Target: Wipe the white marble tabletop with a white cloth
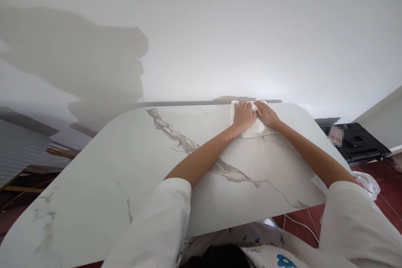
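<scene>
A folded white cloth [259, 129] with a scalloped edge lies on the white marble-patterned table [125, 146], at its far edge by the wall. My left hand [244, 116] presses down on the cloth's left part, its fingers bent over the fabric toward the wall. Beside it, my right hand [266, 114] lies flat on the right part, fingers stretched out toward the left hand. The fingertips of the two hands nearly meet. Both forearms reach across the tabletop, and some of the cloth is hidden beneath the hands.
A pale wall [235, 42] rises right behind the table. To the right is a black case-like object [358, 144] with a blurred item on it. A white plastic bag [369, 184] and a pale cable [301, 222] lie on the red floor. Wooden pieces [23, 189] show at left.
</scene>
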### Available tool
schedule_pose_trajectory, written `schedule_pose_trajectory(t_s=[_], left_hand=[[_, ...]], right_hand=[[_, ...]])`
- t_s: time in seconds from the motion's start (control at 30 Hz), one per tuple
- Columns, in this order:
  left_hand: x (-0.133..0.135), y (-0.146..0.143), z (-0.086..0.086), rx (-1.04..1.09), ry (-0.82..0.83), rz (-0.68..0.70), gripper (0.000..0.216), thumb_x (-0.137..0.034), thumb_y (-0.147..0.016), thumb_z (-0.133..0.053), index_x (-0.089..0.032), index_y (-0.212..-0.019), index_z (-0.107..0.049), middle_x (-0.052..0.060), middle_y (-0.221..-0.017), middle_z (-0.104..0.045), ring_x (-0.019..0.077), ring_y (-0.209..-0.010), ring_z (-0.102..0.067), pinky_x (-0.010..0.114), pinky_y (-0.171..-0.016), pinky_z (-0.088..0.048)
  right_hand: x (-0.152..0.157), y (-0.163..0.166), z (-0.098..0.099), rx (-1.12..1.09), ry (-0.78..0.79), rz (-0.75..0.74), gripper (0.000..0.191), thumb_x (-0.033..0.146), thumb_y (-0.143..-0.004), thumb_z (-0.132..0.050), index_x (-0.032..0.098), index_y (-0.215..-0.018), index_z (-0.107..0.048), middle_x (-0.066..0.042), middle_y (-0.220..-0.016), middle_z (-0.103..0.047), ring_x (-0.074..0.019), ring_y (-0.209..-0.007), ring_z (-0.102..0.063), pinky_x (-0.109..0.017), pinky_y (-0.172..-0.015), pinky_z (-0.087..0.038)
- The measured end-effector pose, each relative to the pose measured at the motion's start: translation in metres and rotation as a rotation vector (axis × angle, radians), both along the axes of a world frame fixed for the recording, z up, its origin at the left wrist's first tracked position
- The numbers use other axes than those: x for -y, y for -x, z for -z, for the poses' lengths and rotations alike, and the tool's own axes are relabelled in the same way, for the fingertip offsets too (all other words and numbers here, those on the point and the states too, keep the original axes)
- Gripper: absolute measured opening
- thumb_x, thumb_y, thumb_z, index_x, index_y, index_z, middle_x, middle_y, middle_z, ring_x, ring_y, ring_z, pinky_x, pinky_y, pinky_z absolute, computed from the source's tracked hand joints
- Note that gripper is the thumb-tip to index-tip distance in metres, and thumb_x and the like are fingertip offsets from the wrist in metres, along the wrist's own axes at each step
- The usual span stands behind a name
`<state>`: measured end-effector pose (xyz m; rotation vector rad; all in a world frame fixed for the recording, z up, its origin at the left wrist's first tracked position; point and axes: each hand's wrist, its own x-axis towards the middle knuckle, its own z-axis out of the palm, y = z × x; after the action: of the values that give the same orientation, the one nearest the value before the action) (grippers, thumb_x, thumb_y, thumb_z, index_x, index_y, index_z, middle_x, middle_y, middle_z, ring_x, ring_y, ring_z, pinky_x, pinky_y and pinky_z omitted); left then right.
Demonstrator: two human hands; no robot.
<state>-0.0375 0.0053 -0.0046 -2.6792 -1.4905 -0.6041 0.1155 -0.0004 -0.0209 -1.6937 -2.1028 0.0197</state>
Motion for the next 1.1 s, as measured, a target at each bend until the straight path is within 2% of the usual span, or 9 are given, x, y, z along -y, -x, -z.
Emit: schedule_pose_trajectory(t_s=[0.17,0.3,0.63,0.87,1.1], left_hand=[[0.013,-0.021,-0.004,0.007,0.026,0.032,0.048,-0.030,-0.095,-0.028,-0.006,-0.132,-0.047,0.016,-0.142,-0.046,0.0330,-0.136,-0.033,0.050,-0.112,-0.023],[0.036,-0.026,-0.007,-0.007,0.030,0.052,0.047,-0.031,-0.096,-0.028,-0.008,-0.132,-0.047,0.015,-0.141,-0.046,0.0317,-0.135,-0.033,0.050,-0.112,-0.024],[0.094,-0.011,-0.008,-0.088,0.014,0.099,0.050,-0.031,-0.096,-0.027,-0.007,-0.137,-0.042,0.017,-0.144,-0.042,0.0337,-0.136,-0.032,0.052,-0.110,-0.025],[0.139,-0.004,-0.015,-0.201,0.043,0.115,0.054,-0.031,-0.096,-0.028,-0.002,-0.140,-0.036,0.023,-0.145,-0.039,0.0387,-0.135,-0.031,0.057,-0.107,-0.027],[0.182,0.005,-0.017,-0.197,0.000,0.164,0.053,-0.031,-0.096,-0.027,0.000,-0.138,-0.038,0.025,-0.142,-0.041,0.0401,-0.134,-0.032,0.058,-0.105,-0.030]], right_hand=[[0.019,-0.019,-0.005,0.009,0.051,0.065,0.052,0.030,-0.094,-0.023,0.012,-0.138,-0.044,-0.011,-0.146,-0.044,-0.0228,-0.139,-0.034,-0.043,-0.116,-0.028],[0.044,-0.026,-0.005,0.012,0.060,0.078,0.053,0.032,-0.095,-0.022,0.014,-0.141,-0.041,-0.009,-0.147,-0.042,-0.0233,-0.139,-0.033,-0.044,-0.117,-0.027],[0.107,-0.019,0.005,0.045,0.016,0.067,0.056,0.038,-0.097,-0.019,0.013,-0.142,-0.040,-0.012,-0.148,-0.041,-0.0276,-0.140,-0.031,-0.049,-0.117,-0.027],[0.152,-0.010,0.006,0.061,-0.004,0.039,0.055,0.036,-0.097,-0.019,0.013,-0.143,-0.038,-0.013,-0.148,-0.041,-0.0275,-0.140,-0.031,-0.051,-0.116,-0.028],[0.205,-0.002,0.003,0.072,-0.001,0.070,0.055,0.037,-0.097,-0.019,0.015,-0.144,-0.036,-0.013,-0.148,-0.040,-0.0282,-0.140,-0.032,-0.052,-0.114,-0.031]])
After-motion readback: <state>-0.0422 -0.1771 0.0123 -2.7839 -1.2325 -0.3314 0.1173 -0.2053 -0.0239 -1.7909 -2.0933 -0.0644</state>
